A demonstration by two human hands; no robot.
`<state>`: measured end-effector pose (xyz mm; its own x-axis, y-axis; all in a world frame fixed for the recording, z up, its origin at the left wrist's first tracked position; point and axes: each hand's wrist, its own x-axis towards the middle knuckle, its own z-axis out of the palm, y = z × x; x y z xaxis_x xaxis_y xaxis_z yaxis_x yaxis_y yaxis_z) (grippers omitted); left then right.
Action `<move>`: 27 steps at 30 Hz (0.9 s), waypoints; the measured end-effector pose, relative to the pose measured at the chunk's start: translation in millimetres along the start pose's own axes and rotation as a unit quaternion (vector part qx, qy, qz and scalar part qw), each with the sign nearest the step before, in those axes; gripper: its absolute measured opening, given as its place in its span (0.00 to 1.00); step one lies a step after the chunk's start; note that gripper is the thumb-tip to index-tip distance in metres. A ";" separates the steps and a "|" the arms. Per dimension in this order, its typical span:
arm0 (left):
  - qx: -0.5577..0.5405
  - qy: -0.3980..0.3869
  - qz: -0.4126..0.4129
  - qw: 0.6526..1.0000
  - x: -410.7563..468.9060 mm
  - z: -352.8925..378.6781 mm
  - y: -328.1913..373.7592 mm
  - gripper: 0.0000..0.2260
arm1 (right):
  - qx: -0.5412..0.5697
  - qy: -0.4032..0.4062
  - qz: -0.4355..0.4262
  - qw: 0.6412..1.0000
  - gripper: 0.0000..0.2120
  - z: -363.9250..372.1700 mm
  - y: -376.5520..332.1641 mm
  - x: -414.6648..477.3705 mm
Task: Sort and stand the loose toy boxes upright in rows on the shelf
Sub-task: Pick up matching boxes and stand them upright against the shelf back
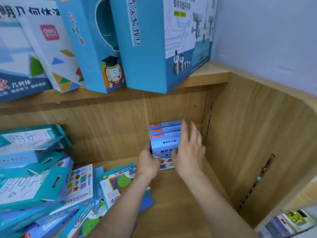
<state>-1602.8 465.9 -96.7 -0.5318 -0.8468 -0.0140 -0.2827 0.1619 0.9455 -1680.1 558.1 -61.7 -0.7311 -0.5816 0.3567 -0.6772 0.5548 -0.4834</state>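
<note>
At the back of the lower shelf (180,194), towards the right, a short row of small boxes (165,130) stands upright, one behind the other. They are flat cardboard rectangles, pale blue w/ a red label strip at each top left corner. The front box (165,149) is the nearest of the row; its printed face is smooth, w/ dark lettering.

Left hand (148,162) grips the front box by its left edge, thumb on the face and fingers curled round the side. Right hand (188,152) lies flat against the right side of the row, fingers straight and together, pressing, not clasping; its fingertips are motion-blurred.

Left of the arms, loose boxes (51,186) lie in a tumbled heap: teal and blue card, some w/ oval hang-holes, some w/ clear windows showing coloured shapes. They overlap at odd angles, none upright.

Shelf is light wood-grain board, matte. Side panel (257,134) on the right carries a slotted metal strip (257,179). On the upper shelf (205,78) stand big boxes (151,57), glossy blue card, leaning slightly, and beside them to the left a white box (56,54) printed w/ coloured triangles.
</note>
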 end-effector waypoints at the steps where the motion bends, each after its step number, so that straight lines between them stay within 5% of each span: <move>1: -0.005 -0.004 0.004 1.000 -0.4 -0.2 -0.5 0.24 | -0.014 0.018 -0.025 0.999 0.45 -0.5 1.2 -6.1; 8: -0.001 -0.059 0.029 0.998 -5.4 9.0 13.8 0.24 | 0.015 0.039 -0.052 0.998 0.34 0.6 15.9 -20.0; 13: 0.173 -0.001 0.083 0.981 -33.2 -27.2 27.8 0.24 | 0.094 0.016 -0.080 0.992 0.29 -17.3 11.6 -30.4; 16: 0.258 0.097 0.112 0.955 -79.3 -76.4 22.4 0.08 | 0.253 -0.099 -0.007 0.962 0.21 -16.3 -0.1 -48.9; 21: 0.396 0.143 0.015 0.907 -132.0 -124.9 -33.7 0.13 | 0.192 -0.318 0.017 0.928 0.24 30.3 -23.6 -85.3; 27: 0.313 0.144 -0.033 0.938 -142.6 -106.1 -59.1 0.14 | 0.295 -0.264 0.104 0.912 0.13 55.9 -32.5 -91.4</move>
<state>-1425.5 523.3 -116.1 -0.2840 -0.9527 0.1083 -0.7688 0.2938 0.5680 -1586.6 559.9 -123.3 -0.5907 -0.7927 -0.1508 -0.2517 0.3586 -0.8989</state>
